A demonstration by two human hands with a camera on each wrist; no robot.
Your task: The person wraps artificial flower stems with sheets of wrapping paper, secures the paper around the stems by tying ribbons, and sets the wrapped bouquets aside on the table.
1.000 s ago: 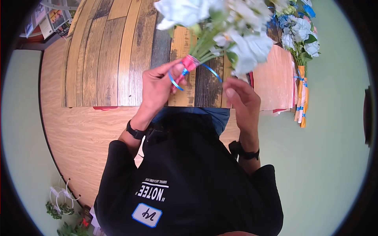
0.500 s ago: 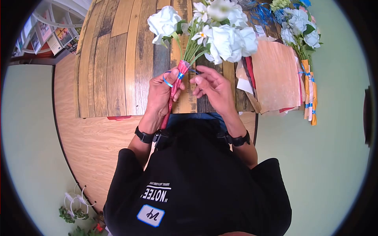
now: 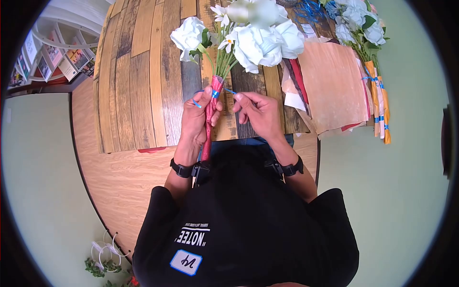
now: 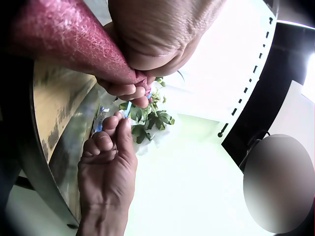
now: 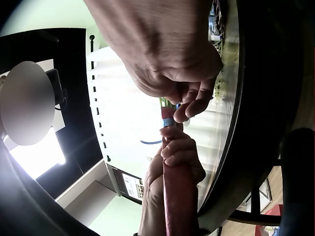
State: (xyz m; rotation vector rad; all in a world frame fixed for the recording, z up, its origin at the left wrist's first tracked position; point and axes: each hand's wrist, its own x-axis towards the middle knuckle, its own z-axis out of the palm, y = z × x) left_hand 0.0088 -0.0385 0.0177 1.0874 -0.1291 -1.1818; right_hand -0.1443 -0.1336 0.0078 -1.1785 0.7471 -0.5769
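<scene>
A bouquet of white artificial flowers stands with its heads toward the table's far side. Its stems are bound in a dark red wrapping that runs down past the table edge. My left hand grips this wrapped handle just under the top, thumb near the blue ribbon tied around it. One ribbon tail loops out over the left thumb. To the right of the handle, my right hand pinches the other tail between thumb and forefinger, also visible in the left wrist view beside the ribbon end.
Stacked wrapping sheets, pinkish on top, lie on the table's right side. Beyond them rest finished bouquets with orange and white wrapped handles. A tangle of blue ribbon is at the back of the wooden table.
The bouquet has come from a tilted pose to a more upright one, moving slightly left. My right hand has moved in from the right and now pinches the ribbon tail.
</scene>
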